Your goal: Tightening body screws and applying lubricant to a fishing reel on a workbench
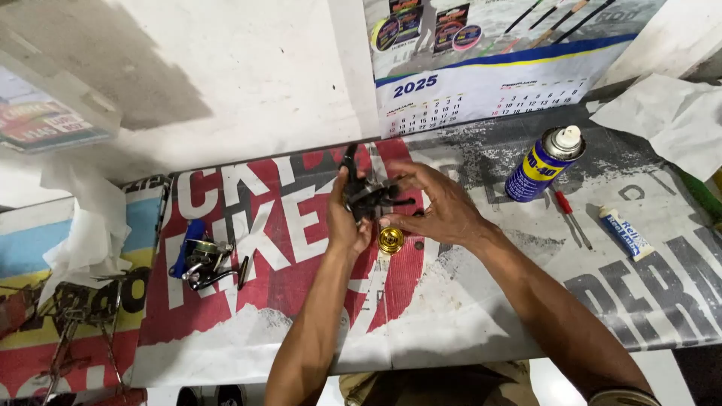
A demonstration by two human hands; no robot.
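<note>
Parts lie apart on the printed banner (248,301): at the left a second reel mechanism (204,263) rests untouched, so I judge the work is only in the middle. The left hand (344,222) and right hand (444,210) both close around the black reel body (368,197), held above the banner. A gold spool cap (390,240) below it is not yet mounted, and the spray can (543,164), screwdriver (569,213) and small tube (626,234) wait at the right.

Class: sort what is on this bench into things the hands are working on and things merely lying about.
In hand:
black reel body, held by left hand and right hand
gold round part, just below them

Lying about:
spray can
red screwdriver
small tube
second reel
crumpled paper
</note>
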